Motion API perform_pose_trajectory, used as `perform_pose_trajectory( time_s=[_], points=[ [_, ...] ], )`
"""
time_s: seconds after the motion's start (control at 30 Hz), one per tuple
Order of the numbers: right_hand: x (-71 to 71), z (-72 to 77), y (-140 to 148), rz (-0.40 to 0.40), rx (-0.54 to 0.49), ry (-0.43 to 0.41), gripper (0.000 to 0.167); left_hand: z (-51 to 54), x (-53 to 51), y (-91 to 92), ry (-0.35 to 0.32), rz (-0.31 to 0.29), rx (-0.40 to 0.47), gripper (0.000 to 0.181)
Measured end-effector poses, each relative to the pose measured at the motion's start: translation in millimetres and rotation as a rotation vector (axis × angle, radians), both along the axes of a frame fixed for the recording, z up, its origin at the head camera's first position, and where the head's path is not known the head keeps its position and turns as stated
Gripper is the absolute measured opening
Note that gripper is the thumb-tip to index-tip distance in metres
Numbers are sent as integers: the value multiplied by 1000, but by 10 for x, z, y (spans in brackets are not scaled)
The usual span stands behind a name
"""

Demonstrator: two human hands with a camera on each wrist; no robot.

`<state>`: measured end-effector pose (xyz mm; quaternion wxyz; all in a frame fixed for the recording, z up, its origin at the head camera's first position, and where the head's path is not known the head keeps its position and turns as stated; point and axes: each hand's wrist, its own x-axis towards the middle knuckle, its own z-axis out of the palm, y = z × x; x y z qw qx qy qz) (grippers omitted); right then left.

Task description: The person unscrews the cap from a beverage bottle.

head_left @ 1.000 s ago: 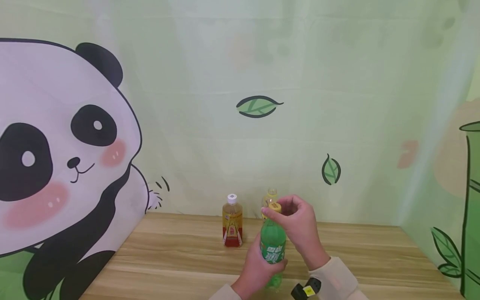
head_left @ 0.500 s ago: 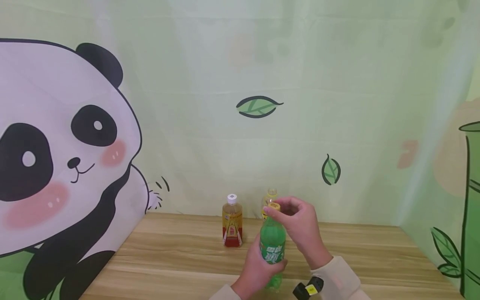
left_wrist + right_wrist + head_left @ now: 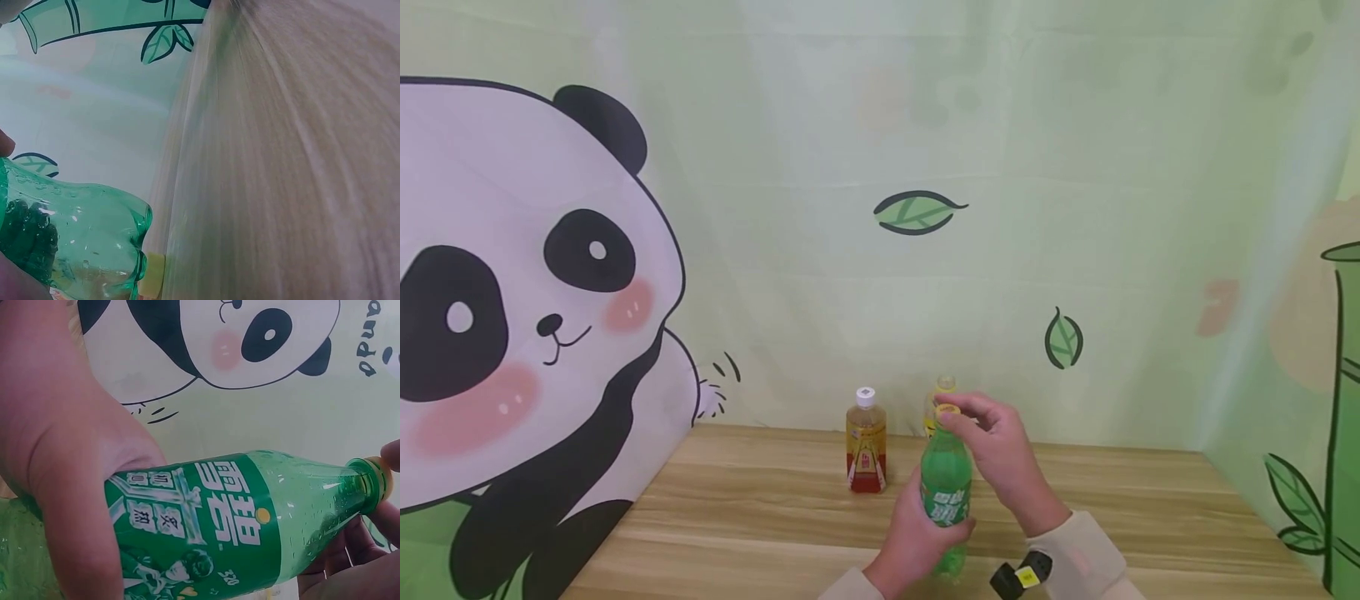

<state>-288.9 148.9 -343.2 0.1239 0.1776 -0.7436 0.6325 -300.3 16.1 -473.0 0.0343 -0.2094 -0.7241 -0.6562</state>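
Observation:
A green plastic soda bottle (image 3: 946, 471) stands upright in front of the person, with a green printed label (image 3: 231, 519). My left hand (image 3: 913, 537) grips it around the lower body, fingers wrapped behind it. At the top, my right hand (image 3: 1003, 454) pinches the orange-yellow bottle cap (image 3: 948, 409) between thumb and fingers; the cap sits on the bottle's neck. Seen from the right wrist, the thumb and fingers touch opposite sides of the cap (image 3: 380, 480). The bottle's base (image 3: 134, 237) shows in the left wrist view, apparently just above the table.
A white-capped bottle of reddish-brown drink (image 3: 866, 450) stands on the wooden table (image 3: 760, 500) to the left. Partly hidden behind the green bottle is a clear bottle (image 3: 946, 385). A small yellow block-like piece (image 3: 152, 275) shows beyond the base. A panda-print backdrop (image 3: 775, 250) encloses the table.
My right hand has turned slightly at the cap, its wrist shifting a little right and its fingertips changing position. The left hand and the green bottle have stayed nearly still.

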Motion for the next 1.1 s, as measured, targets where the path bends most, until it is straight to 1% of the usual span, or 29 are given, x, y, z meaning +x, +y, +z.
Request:
perform_pose_trajectory(
  time_s=[0.2,0.3,0.37,0.43,0.53,0.67,0.8,0.93,1.1],
  points=[
    [17,11,3,54,-24,-13,32,14,12,6,-18,3,-9,70],
    [18,9,5,66,-35,-31,33,24,20,5,-28,0,-13,70],
    [19,5,8,61,-25,-39,36,28,22,6,-33,-2,-17,70],
    [17,-2,9,36,-9,-47,38,30,23,4,-38,-9,-17,71],
    [22,-1,7,-30,4,-56,42,31,26,6,-44,-16,-18,71],
    [46,24,2,-131,-2,-58,43,37,36,16,-38,-14,-27,70],
    [74,51,4,-207,29,-54,47,38,43,25,-24,-12,-32,69],
    [78,65,5,-248,62,-40,47,33,37,28,-17,-19,-27,68],
    [56,61,12,-253,79,-25,45,32,30,25,-12,-20,-22,67]
  ],
)
